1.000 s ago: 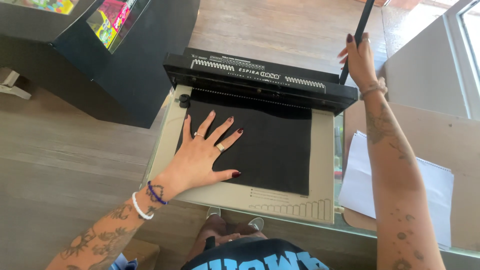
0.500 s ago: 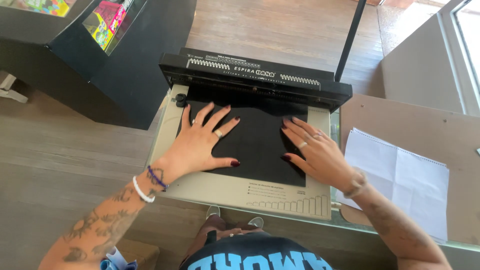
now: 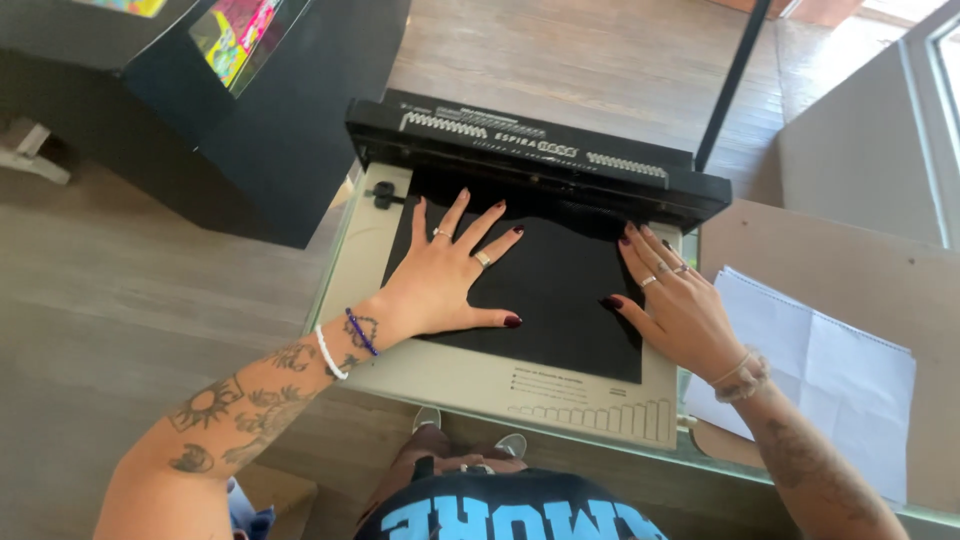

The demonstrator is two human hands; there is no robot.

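A black sheet (image 3: pixel 560 290) lies flat on the beige bed of a binding punch machine (image 3: pixel 500 380), its far edge tucked under the machine's black head (image 3: pixel 540 160). My left hand (image 3: pixel 450 275) rests flat on the sheet's left half, fingers spread. Flat on the sheet's right edge lies my right hand (image 3: pixel 670 300), fingertips close to the black head. The machine's black lever (image 3: pixel 735 80) stands upright at the right end, with no hand on it.
A stack of white paper (image 3: pixel 830 370) lies on a brown board (image 3: pixel 860 290) to the right of the machine. A black cabinet (image 3: pixel 250 130) with colourful items stands on the wooden floor at the upper left. A grey wall and window are at the far right.
My right hand let go of the upright lever and came down onto the sheet's right side. My left hand stayed on the sheet, sliding slightly toward the machine's head.
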